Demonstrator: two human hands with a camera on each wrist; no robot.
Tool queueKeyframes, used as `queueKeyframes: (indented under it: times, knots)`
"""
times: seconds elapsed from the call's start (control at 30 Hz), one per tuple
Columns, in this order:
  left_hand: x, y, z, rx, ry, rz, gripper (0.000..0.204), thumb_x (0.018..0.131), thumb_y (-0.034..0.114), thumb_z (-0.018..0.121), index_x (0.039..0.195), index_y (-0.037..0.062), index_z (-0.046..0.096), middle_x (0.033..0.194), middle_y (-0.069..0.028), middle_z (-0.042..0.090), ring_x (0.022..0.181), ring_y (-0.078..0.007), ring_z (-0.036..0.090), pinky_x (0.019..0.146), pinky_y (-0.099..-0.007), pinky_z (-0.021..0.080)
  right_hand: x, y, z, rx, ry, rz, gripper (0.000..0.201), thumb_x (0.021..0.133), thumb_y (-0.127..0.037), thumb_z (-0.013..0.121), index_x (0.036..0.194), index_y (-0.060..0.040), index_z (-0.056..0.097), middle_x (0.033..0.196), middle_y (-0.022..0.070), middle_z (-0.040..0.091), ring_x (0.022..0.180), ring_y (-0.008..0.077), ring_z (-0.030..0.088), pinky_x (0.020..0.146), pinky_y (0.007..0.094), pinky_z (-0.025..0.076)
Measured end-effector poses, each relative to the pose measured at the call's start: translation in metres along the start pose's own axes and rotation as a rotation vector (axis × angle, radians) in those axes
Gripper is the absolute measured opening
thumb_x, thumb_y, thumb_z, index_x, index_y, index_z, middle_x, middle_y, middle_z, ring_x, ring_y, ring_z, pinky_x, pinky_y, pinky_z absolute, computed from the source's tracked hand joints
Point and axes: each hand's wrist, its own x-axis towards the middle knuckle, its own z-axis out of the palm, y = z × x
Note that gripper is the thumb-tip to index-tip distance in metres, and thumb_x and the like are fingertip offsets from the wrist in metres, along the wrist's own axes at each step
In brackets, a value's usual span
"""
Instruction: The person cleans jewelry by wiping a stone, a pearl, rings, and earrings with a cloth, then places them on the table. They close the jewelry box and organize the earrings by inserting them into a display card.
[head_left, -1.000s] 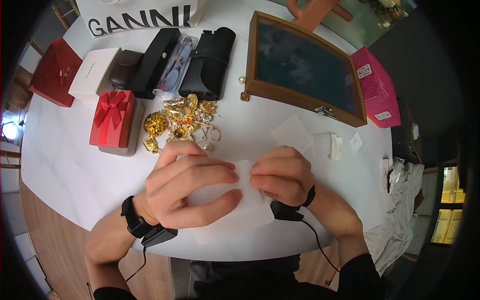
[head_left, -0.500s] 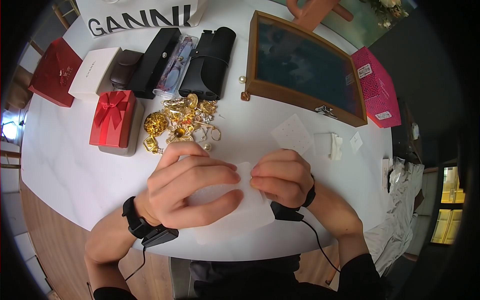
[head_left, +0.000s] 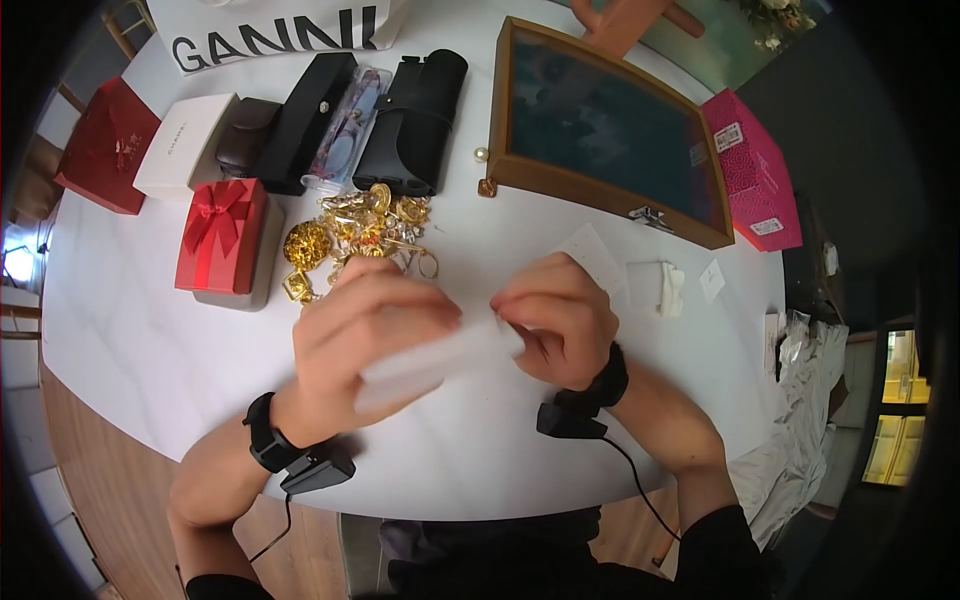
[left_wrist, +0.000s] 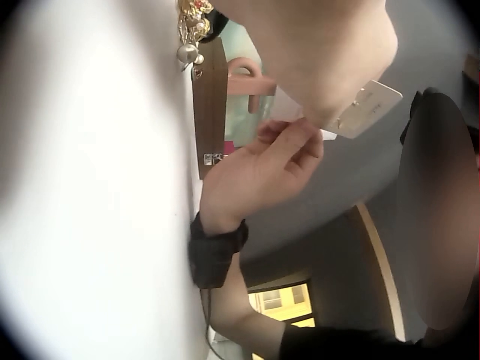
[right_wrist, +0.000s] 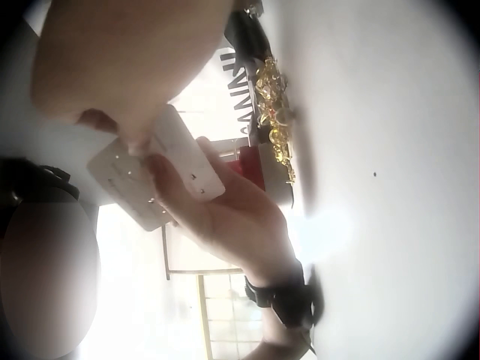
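Observation:
My left hand [head_left: 350, 340] holds white earring cards between thumb and fingers above the table. In the head view a card [head_left: 425, 368] is blurred and tilted; in the right wrist view two overlapping cards show, a front card [right_wrist: 189, 154] and a rear card [right_wrist: 124, 187], with small studs on them. My right hand [head_left: 562, 325] pinches at the cards' edge, its thumb and index fingertip together. Fingers partly cover what lies at the pinch. Just beyond the left hand lies a heap of gold jewellery [head_left: 350, 225].
Left of the heap stands a red gift box [head_left: 218, 240] with a bow; eyeglass cases [head_left: 410, 125] lie behind. A wooden glass-topped case [head_left: 610, 130] sits at back right by a pink box [head_left: 752, 170]. Another card [head_left: 590, 250] and a small clear packet [head_left: 655, 288] lie before it.
The cards have gone from facing up to a steep tilt. My right hand has moved up slightly and turned, still at the cards' edge; the left hand has also shifted and tilted.

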Motion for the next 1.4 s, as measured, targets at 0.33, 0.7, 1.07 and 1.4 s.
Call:
queueKeyframes:
  times: [0.33,0.7,1.07,1.4]
  knots:
    - [-0.01,-0.001,0.014,-0.262,0.138,-0.38,0.024,0.084,0.0,0.077,0.104,-0.0027,0.065,0.095,-0.0127,0.071,0.078,-0.015,0.066,0.069,-0.0275,0.053,-0.004,0.007,0.007,0.06,0.027,0.05,0.038,0.077,0.0,0.086,0.1,-0.0047,0.056,0.09,0.0115,0.065,0.071,0.0197,0.063,0.059,0.0291,0.051]
    - [-0.011,-0.004,0.015,-0.245,0.147,-0.413,0.024,0.085,-0.001,0.077,0.106,-0.0017,0.065,0.096,-0.0097,0.071,0.079,-0.0112,0.065,0.071,-0.0254,0.052,-0.001,-0.001,0.005,-0.166,-0.022,0.066,0.034,0.071,0.002,0.086,0.098,-0.0082,0.069,0.093,0.0061,0.059,0.069,0.0166,0.059,0.057,0.0278,0.047]
    - [-0.011,0.003,0.015,-0.276,0.134,-0.552,0.026,0.085,0.001,0.077,0.108,-0.0025,0.065,0.096,-0.0084,0.071,0.082,-0.0094,0.065,0.073,-0.0256,0.053,-0.003,-0.002,0.01,-0.143,-0.011,0.104,0.025,0.074,0.002,0.079,0.094,-0.0057,0.065,0.092,0.0051,0.06,0.06,0.0109,0.056,0.05,0.023,0.046]
    - [-0.011,0.004,0.013,-0.329,0.128,-0.609,0.028,0.086,0.002,0.078,0.11,-0.0038,0.065,0.099,-0.0079,0.072,0.086,-0.0096,0.066,0.077,-0.025,0.054,-0.003,-0.006,0.007,-0.047,-0.026,0.144,0.024,0.074,0.003,0.077,0.093,-0.0047,0.064,0.094,0.0068,0.06,0.063,0.0107,0.056,0.054,0.023,0.048]
